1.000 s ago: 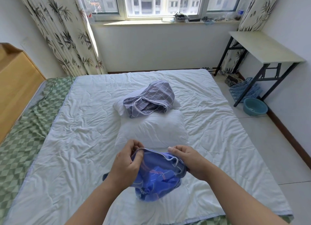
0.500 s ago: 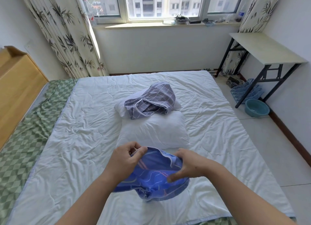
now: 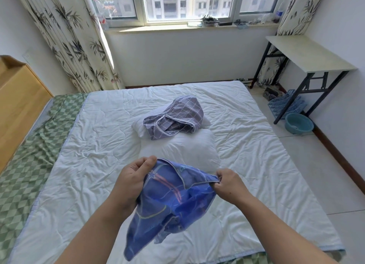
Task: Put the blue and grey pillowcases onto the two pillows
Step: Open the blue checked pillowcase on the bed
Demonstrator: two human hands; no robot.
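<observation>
Big white quilt (image 3: 94, 164) fills most of the frame. Two bare white pillows (image 3: 177, 151) sit mid-frame, grey pillowcase (image 3: 177, 115) crumpled on the far one. Blue pillowcase (image 3: 167, 204) hangs lower center; left hand (image 3: 132, 181) and right hand (image 3: 230, 183) pinch its top edge, probably the opening hem.

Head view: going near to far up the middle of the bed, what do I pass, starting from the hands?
Blue pillowcase gripped by left hand and right hand → bare white pillow → grey pillowcase lying on the second pillow → windowsill.
</observation>
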